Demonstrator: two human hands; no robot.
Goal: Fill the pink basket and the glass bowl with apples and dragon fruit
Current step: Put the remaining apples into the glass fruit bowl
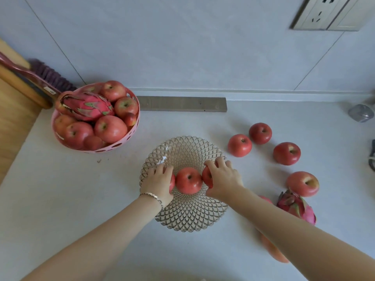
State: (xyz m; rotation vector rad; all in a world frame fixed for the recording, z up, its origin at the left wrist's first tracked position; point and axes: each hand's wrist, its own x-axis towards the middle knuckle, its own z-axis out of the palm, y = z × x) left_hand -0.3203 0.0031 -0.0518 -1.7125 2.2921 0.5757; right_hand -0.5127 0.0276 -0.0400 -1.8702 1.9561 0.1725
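The pale surface (81, 199) is carrying everything. At its far left the pink basket (60, 138) is sitting heaped with apples and one dragon fruit, looking full already. The glass bowl (188, 218) is lying in the middle, directly under both hands, and is holding three apples in a row across its centre.

The loose dragon fruit (296, 206) is lying at the right, just beyond the right forearm, its long axis running from the upper left down to the lower right. Four loose apples (239, 145) are sitting in an arc to the right of the bowl, all apart from it, and another fruit is partly hidden beneath the right forearm.

The left hand (159, 183) is wrapping its fingers over the left apple (172, 184), and the right hand (222, 179) is closing its fingers over the right apple (207, 176); the middle apple (188, 180) is resting free between them, touching or nearly touching both.

Everything left to load is lying to the right, so the right hand is the nearer one for the next pick, probably the closest apple or the dragon fruit.
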